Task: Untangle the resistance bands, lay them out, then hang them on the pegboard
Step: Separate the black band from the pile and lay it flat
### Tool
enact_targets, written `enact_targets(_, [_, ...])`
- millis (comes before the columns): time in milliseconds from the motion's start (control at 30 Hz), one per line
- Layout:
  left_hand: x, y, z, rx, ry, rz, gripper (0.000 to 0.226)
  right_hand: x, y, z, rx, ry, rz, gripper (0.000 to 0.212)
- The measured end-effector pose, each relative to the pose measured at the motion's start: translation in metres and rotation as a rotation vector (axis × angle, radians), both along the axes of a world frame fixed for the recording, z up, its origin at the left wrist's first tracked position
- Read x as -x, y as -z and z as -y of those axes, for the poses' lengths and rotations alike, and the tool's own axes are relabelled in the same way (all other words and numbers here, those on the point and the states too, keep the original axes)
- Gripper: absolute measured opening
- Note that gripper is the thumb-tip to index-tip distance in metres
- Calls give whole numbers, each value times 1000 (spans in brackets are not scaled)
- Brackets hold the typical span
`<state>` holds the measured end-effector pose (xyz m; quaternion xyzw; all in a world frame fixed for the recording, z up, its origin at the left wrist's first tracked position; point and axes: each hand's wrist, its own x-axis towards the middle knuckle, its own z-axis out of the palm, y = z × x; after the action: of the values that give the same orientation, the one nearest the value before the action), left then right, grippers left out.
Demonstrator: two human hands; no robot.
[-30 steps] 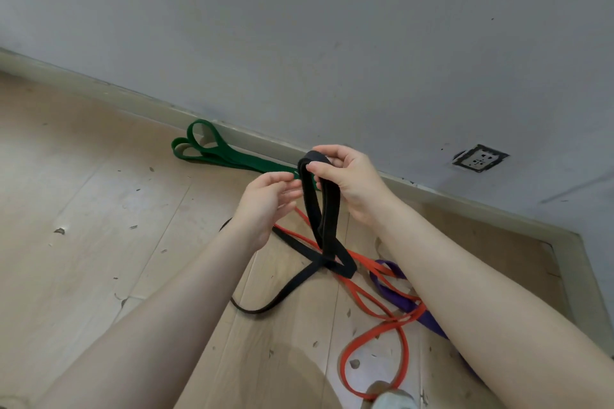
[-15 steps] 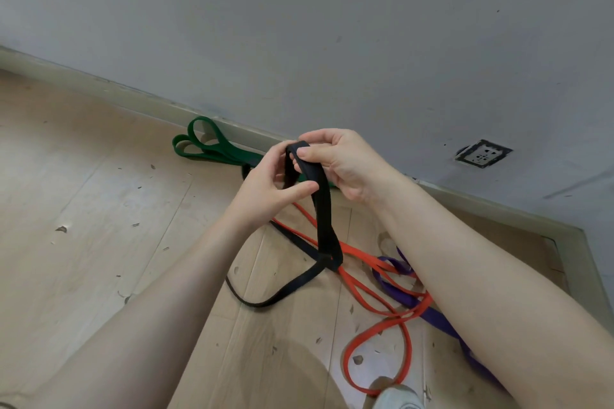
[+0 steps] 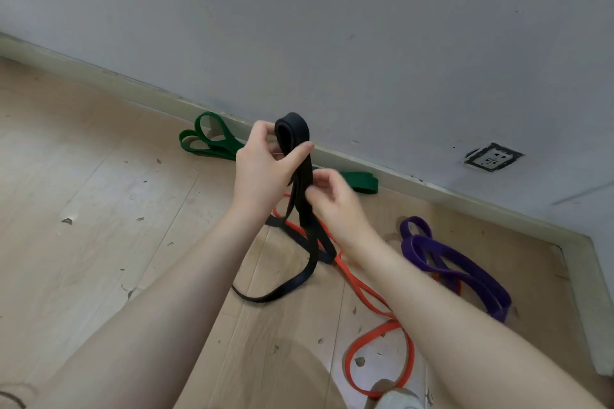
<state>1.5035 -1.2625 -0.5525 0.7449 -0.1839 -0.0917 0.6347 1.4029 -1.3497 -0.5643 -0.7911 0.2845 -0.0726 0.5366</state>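
Note:
A black resistance band (image 3: 300, 176) rises from the floor in a folded loop. My left hand (image 3: 265, 169) pinches its top fold between thumb and fingers. My right hand (image 3: 332, 199) grips the band's strands lower down, just right of the left hand. The band's lower part trails in a loop on the floor. An orange band (image 3: 375, 305) lies under it and runs toward me. A purple band (image 3: 448, 259) is bunched on the floor to the right. A green band (image 3: 212, 139) lies folded along the baseboard behind my hands.
The wooden floor (image 3: 99, 209) carries small bits of debris. A grey wall with a baseboard (image 3: 465, 199) runs diagonally behind the bands, with a wall socket (image 3: 493, 156) at the right. The toe of a light shoe (image 3: 395, 398) shows at the bottom edge.
My left hand has taken the top fold of the black band and lifted it. My right hand has slid down from the top to the strands below. The view has shifted, showing more purple band.

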Motion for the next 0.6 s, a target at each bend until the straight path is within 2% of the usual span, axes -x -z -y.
enact_targets(67, [0, -2, 1, -6, -16, 13, 33, 3, 21, -10, -16, -88, -55, 42])
enact_targets(100, [0, -3, 0, -6, -18, 16, 34, 0, 28, -13, 6, -88, -83, 44])
enact_targets(200, [-4, -4, -6, -20, -21, 37, 37, -8, 35, -10, 84, -12, -137, 25])
enact_targets(267, [-12, -2, -13, -9, -49, 21, 41, -5, 29, -3, 60, -4, -132, 16])
enact_targets(367, [-25, 4, -25, 29, -99, -63, 50, 6, 7, 8, 6, -93, -84, 21])
enact_targets(500, [-34, 8, -33, -50, 12, -191, 66, 7, -42, 27, -15, -37, 54, 17])
enact_targets(533, [-35, 8, -34, -53, 56, -225, 61, 4, -56, 31, -65, -13, 107, 15])
enact_targets(600, [-38, 1, -36, -77, 164, -240, 33, -6, -84, 37, -184, 32, 224, 11])
